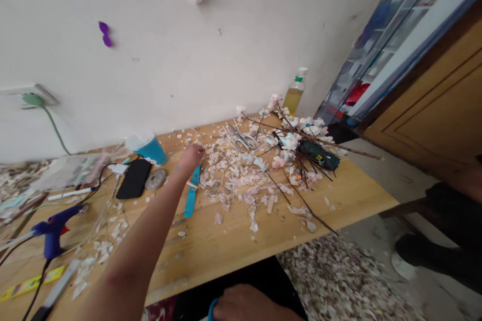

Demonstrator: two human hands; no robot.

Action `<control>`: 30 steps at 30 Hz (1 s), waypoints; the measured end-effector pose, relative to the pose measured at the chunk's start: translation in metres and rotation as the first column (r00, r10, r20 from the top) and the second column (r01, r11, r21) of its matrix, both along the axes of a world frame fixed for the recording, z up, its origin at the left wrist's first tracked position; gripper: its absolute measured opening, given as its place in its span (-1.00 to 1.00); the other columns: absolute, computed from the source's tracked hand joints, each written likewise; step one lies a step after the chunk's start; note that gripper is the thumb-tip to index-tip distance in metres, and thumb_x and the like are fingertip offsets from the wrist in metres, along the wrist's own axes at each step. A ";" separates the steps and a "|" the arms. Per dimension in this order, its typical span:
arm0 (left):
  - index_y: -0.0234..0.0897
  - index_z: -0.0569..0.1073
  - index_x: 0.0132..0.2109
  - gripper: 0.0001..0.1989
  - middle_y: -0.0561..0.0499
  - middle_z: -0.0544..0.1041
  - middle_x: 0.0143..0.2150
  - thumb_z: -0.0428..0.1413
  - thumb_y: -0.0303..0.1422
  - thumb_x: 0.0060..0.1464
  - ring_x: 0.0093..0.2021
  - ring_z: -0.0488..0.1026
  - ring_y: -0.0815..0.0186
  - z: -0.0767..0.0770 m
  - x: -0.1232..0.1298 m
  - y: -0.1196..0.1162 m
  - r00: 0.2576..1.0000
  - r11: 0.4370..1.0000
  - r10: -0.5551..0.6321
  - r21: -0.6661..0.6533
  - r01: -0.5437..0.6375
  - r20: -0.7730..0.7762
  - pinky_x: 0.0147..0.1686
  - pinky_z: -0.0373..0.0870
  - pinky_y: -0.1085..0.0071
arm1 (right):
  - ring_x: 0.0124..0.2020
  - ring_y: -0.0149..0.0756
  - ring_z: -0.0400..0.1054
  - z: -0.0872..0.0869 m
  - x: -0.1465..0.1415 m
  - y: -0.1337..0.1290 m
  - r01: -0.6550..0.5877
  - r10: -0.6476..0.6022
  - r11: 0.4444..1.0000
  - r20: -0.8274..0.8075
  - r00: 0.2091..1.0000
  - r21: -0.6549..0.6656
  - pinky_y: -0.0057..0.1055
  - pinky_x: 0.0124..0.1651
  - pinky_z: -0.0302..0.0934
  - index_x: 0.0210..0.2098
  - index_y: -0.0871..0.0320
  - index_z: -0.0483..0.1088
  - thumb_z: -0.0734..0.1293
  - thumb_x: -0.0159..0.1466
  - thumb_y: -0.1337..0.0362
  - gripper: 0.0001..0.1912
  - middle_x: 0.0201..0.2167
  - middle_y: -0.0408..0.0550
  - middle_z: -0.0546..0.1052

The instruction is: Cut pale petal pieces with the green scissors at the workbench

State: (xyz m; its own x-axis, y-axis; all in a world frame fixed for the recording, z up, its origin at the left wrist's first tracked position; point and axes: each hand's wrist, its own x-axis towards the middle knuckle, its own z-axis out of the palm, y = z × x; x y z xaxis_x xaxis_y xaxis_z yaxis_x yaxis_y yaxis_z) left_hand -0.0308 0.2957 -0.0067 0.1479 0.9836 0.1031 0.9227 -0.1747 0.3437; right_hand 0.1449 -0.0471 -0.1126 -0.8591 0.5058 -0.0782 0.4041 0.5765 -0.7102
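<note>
My left hand (191,159) reaches over the middle of the wooden table (211,246), its fingers closed; whatever they pinch is too small to name. Just beneath it lies a blue strip (191,200). Pale petal-like scraps (226,170) are spread to its right. At the bottom edge, in front of the table, my right hand (244,303) is closed round a blue curved thing (213,309), mostly hidden. Silver scissors (243,141) lie near the wall. Branches with white and pink flowers (291,140) rest at the right, around a dark green bundle (319,154).
Left of my left hand are a blue cup (152,148), a black phone (134,179), a round metal disc (155,179), a blue glue gun (54,230) with cables and a cutter (60,291). A bottle (295,94) stands behind the flowers. A person's dark-clothed leg (440,256) shows right.
</note>
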 end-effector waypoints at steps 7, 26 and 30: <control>-0.29 0.49 -0.41 -0.75 0.01 0.48 -0.50 0.23 -0.17 -0.07 -0.46 0.36 0.32 0.007 -0.025 -0.052 0.820 0.955 0.229 0.040 -0.292 0.524 -0.43 0.20 0.44 | -0.28 -0.32 0.34 0.073 0.044 0.045 0.431 -0.474 0.876 -0.222 0.852 -0.216 -0.46 -0.24 0.16 -0.25 0.13 0.35 0.33 0.21 0.24 -0.87 -0.32 -0.12 0.47; -0.25 0.49 -0.29 -0.66 0.00 0.51 -0.35 0.26 -0.07 -0.08 -0.33 0.43 0.30 -0.032 0.012 -0.152 0.386 0.986 0.107 -0.048 -0.157 0.916 -0.30 0.36 0.42 | -0.04 -0.15 0.45 0.061 -0.021 0.173 0.439 -0.794 0.595 -0.578 0.191 -0.673 -0.22 -0.07 0.38 0.03 0.03 0.18 0.40 0.18 0.05 -0.48 -0.13 0.01 0.50; -0.27 0.47 -0.21 -0.58 0.00 0.52 -0.31 0.29 -0.07 -0.12 -0.31 0.44 0.33 -0.038 0.011 -0.149 0.217 0.973 0.179 -0.139 -0.186 0.960 -0.25 0.37 0.42 | -0.21 -0.22 0.44 0.055 -0.019 0.169 0.574 -0.803 0.580 -0.522 0.286 -0.577 -0.32 -0.21 0.36 -0.04 0.06 0.21 0.34 0.22 0.08 -0.61 -0.28 -0.08 0.48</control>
